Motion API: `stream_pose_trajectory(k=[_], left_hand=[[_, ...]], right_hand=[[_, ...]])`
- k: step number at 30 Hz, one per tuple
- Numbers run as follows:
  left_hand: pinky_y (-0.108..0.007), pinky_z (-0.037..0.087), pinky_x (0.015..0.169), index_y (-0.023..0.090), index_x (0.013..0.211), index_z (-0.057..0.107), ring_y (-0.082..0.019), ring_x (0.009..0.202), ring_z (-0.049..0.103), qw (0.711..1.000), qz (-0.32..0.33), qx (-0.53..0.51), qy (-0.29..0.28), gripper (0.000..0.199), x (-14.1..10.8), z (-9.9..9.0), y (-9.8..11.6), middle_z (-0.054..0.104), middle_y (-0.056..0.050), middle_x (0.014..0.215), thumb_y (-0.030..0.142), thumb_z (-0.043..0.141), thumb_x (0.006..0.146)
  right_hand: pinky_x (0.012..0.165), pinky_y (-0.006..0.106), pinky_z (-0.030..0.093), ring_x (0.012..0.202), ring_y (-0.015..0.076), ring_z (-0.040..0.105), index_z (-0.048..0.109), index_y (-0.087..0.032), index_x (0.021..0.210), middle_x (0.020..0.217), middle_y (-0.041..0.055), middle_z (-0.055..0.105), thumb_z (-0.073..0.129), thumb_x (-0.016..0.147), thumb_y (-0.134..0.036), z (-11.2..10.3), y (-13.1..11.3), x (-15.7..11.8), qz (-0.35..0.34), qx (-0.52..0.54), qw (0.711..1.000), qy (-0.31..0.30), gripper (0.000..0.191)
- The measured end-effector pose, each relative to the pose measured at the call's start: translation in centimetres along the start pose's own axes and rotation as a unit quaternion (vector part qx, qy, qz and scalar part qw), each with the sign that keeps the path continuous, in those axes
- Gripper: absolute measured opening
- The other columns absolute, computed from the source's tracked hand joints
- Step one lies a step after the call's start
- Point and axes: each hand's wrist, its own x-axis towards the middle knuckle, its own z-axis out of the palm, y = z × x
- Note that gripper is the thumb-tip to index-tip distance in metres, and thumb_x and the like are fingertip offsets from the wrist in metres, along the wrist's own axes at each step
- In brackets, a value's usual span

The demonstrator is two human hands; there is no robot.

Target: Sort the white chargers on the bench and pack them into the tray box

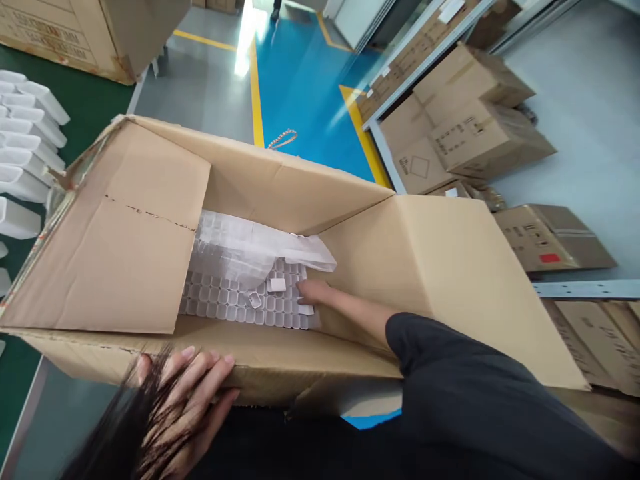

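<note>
A deep open cardboard box (310, 177) stands before me, its flaps spread. My left hand (193, 393) grips the near rim, fingers over the top edge and thumb below. Inside, my right hand (314, 291) reaches down to the right end of a layer of small white plastic containers (225, 297) packed in rows. Its fingers are curled at the containers, and what they hold is too small to make out. Two loose white pieces (276, 285) lie on top of the rows. A crumpled translucent sheet (250, 247) covers the rear part of the layer.
On a green table (75, 100) at left are several taller white containers (23, 153), with a large carton (65, 40) behind. Metal shelving (430, 57) with stacked cartons (470, 133) runs along the right. Blue floor (305, 80) with yellow lines lies beyond; a person's foot (275, 13) shows far off.
</note>
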Motion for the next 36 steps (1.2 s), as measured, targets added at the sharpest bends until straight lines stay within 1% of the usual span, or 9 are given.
stream_pose_trajectory(k=[3,7,13,17,23,27,29,32,36], left_hand=[[-0.048,0.012,0.126,0.032,0.125,0.063,-0.023,0.110,0.058,1.000,0.009,0.019,0.017,0.035,0.5,-0.3,0.3,0.068,-0.003,0.109,0.031,0.068,0.090],[-0.044,0.012,0.127,0.032,0.123,0.065,-0.022,0.111,0.057,1.000,0.008,0.008,0.012,0.032,0.9,-0.5,0.3,0.067,-0.003,0.110,0.031,0.067,0.091],[-0.042,0.010,0.127,0.031,0.121,0.067,-0.020,0.111,0.057,0.999,0.002,-0.021,0.029,0.030,0.9,-0.2,0.2,0.067,-0.003,0.109,0.033,0.067,0.092],[-0.044,0.008,0.127,0.029,0.120,0.068,-0.021,0.113,0.056,0.998,0.001,-0.036,0.053,0.031,0.8,0.1,0.3,0.068,-0.002,0.109,0.035,0.070,0.090],[-0.044,0.008,0.127,0.027,0.123,0.066,-0.022,0.116,0.053,0.997,0.010,-0.040,0.058,0.033,0.7,0.4,0.1,0.067,-0.003,0.112,0.034,0.069,0.091],[-0.043,0.006,0.127,0.026,0.124,0.064,-0.022,0.118,0.051,0.996,0.020,-0.042,0.070,0.034,0.8,0.5,0.0,0.066,-0.004,0.114,0.035,0.067,0.091],[-0.045,0.007,0.127,0.025,0.124,0.063,-0.022,0.118,0.051,0.997,0.011,-0.047,0.066,0.034,0.8,0.4,0.1,0.066,-0.005,0.115,0.034,0.067,0.092],[-0.048,0.007,0.126,0.026,0.125,0.062,-0.024,0.119,0.051,0.997,0.002,-0.046,0.055,0.035,0.7,0.2,0.2,0.065,-0.006,0.116,0.034,0.067,0.091],[-0.048,0.006,0.126,0.025,0.126,0.061,-0.025,0.120,0.051,0.998,0.024,-0.025,0.049,0.034,0.8,0.0,0.0,0.065,-0.006,0.117,0.032,0.064,0.092]], right_hand=[[0.086,0.040,0.057,0.101,0.0194,0.065,0.063,-0.016,0.117,0.116,0.0076,0.065,0.063,0.095,-0.036,1.7,0.7,-0.2,-0.005,-0.015,1.000,-0.006,0.029],[0.087,0.039,0.056,0.098,0.0193,0.065,0.062,-0.014,0.116,0.114,0.0083,0.065,0.064,0.093,-0.034,0.7,0.5,0.8,-0.029,-0.053,0.998,-0.010,0.030],[0.088,0.040,0.052,0.106,0.0306,0.066,0.048,-0.020,0.140,0.136,0.0185,0.053,0.063,0.086,-0.030,-0.7,-2.9,1.2,-0.097,-0.117,0.987,0.049,0.057],[0.086,0.045,0.052,0.106,0.0363,0.067,0.052,-0.016,0.137,0.134,0.0238,0.055,0.065,0.085,-0.037,-0.4,-4.8,1.1,-0.107,-0.166,0.979,0.041,0.057],[0.083,0.043,0.051,0.106,0.0390,0.067,0.058,-0.007,0.130,0.113,0.0269,0.068,0.059,0.090,-0.041,-4.7,-4.0,1.2,-0.122,-0.204,0.971,0.013,0.052],[0.084,0.036,0.048,0.102,0.0322,0.069,0.063,-0.022,0.130,0.107,0.0122,0.074,0.075,0.074,-0.044,-6.8,-5.6,0.6,-0.233,-0.196,0.951,-0.061,0.061],[0.078,0.031,0.047,0.093,0.0267,0.071,0.059,-0.029,0.135,0.102,0.0055,0.075,0.079,0.067,-0.042,-6.1,-7.1,0.1,-0.271,-0.185,0.939,-0.098,0.071],[0.073,0.031,0.047,0.086,0.0275,0.071,0.057,-0.024,0.137,0.093,0.0074,0.075,0.081,0.061,-0.038,-3.6,-8.6,-0.6,-0.278,-0.182,0.935,-0.120,0.081],[0.076,0.035,0.048,0.090,0.0307,0.070,0.062,-0.017,0.130,0.095,0.0131,0.075,0.077,0.067,-0.033,-2.2,-8.9,-1.3,-0.284,-0.164,0.940,-0.096,0.066]])
